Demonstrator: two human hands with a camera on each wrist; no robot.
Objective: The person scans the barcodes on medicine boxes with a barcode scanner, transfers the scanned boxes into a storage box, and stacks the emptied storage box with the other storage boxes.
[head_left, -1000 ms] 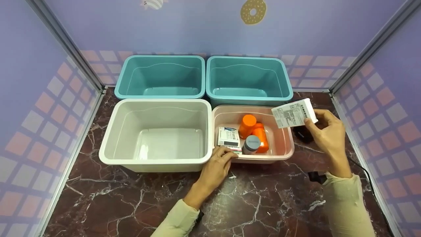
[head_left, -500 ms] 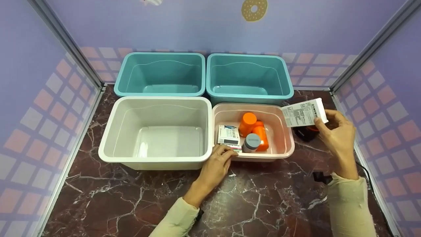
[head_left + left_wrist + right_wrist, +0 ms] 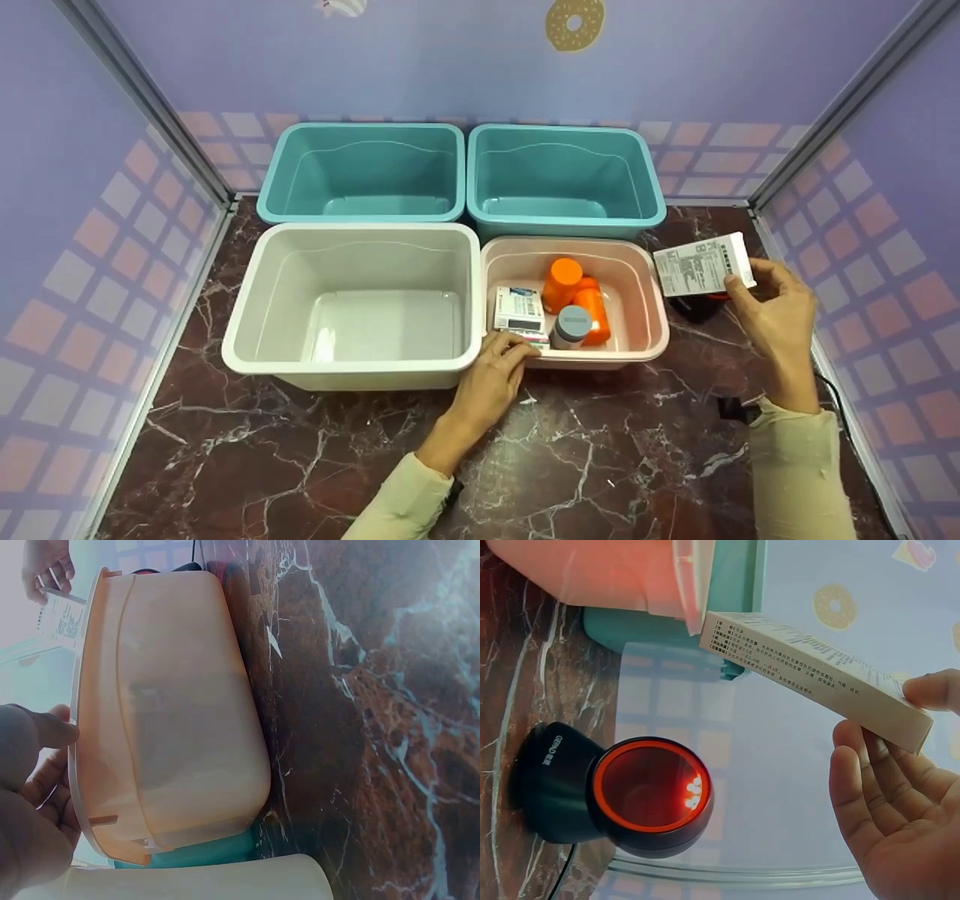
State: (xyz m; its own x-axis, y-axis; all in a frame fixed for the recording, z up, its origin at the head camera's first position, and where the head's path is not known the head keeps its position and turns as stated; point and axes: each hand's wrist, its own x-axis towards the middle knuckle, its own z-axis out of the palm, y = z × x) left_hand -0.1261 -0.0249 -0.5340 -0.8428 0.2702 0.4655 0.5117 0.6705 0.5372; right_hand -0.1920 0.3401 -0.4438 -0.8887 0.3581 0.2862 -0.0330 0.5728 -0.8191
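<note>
The left hand (image 3: 487, 382) is clamped on the rim of the pink tub (image 3: 637, 351), its fingers bent over the near left corner. A white tub (image 3: 360, 381) stands just beside that corner. Toward the right edge of the table (image 3: 637, 457), the right hand (image 3: 780, 322) pinches one end of a box (image 3: 694, 264), thumb and fingers clamped on it, and holds it tilted past the tub's right edge, near a scanner (image 3: 619, 791) with a glowing red ring. Along the tub's left side lie cartons (image 3: 519, 304), beside orange bottles (image 3: 562, 286) and a grey-capped bottle (image 3: 574, 324). Two teal tubs (image 3: 566, 222) stand behind.
</note>
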